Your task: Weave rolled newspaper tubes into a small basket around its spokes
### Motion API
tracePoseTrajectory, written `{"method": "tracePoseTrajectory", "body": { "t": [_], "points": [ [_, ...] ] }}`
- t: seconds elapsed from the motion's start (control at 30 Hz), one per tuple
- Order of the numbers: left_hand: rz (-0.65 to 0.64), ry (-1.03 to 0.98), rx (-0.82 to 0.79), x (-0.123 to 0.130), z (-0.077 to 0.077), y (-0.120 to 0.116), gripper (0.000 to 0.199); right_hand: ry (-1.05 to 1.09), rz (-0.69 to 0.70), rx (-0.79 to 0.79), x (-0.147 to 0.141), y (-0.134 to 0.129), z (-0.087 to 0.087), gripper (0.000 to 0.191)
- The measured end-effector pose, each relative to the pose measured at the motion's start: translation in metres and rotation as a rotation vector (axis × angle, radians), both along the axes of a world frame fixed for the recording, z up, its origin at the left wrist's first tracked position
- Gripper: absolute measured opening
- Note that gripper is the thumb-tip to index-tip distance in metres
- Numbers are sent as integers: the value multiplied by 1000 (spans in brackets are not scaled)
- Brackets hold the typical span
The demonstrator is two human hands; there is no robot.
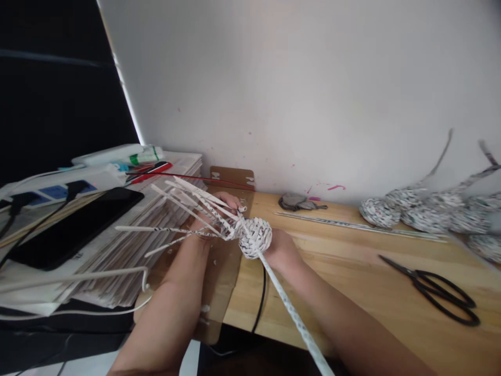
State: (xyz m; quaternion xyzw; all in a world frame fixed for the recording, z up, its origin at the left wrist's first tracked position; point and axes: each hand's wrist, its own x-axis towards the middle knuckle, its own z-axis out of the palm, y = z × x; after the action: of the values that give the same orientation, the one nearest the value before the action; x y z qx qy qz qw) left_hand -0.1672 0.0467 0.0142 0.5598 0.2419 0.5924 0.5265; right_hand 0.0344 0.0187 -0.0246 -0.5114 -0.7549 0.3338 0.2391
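A round ball woven from printed paper strips [255, 238] is held up over the front of the wooden table. Several loose paper tubes fan out from its left end, and one long tube runs from it down toward the bottom right. My left hand [228, 202] is behind the fanned tubes, its fingers curled around the woven neck and partly hidden. My right hand [279, 249] cups the ball from the right side, its fingers mostly hidden behind it.
Scissors [426, 287] lie at the right. Several woven pieces [426, 211] and thin rods [352, 226] sit toward the back right, near a grey cloth item [299, 201]. At left, a stack of papers [133, 261] bears a black phone [78, 224].
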Motion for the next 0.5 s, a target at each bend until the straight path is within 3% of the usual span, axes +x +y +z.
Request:
{"method": "tracePoseTrajectory", "body": {
  "t": [0.1, 0.23, 0.33, 0.4, 0.5],
  "points": [
    [-23, 14, -3, -2, 0, -3, 34, 236, -184, -312, 10, -3, 4, 23],
    [-15, 44, -38, -3, 0, -4, 39, 446, -231, -520, 26, -7, 12, 29],
    [-64, 42, -58, -3, 0, -3, 43, 599, -286, -529, 43, -14, 29, 23],
    [-73, 35, -64, -2, 0, -2, 42, 810, -346, -451, 56, -22, 47, 25],
    [-62, 30, -82, -1, -3, -2, 39, 906, -260, -397, 72, -35, 70, 31]
  ]
}}
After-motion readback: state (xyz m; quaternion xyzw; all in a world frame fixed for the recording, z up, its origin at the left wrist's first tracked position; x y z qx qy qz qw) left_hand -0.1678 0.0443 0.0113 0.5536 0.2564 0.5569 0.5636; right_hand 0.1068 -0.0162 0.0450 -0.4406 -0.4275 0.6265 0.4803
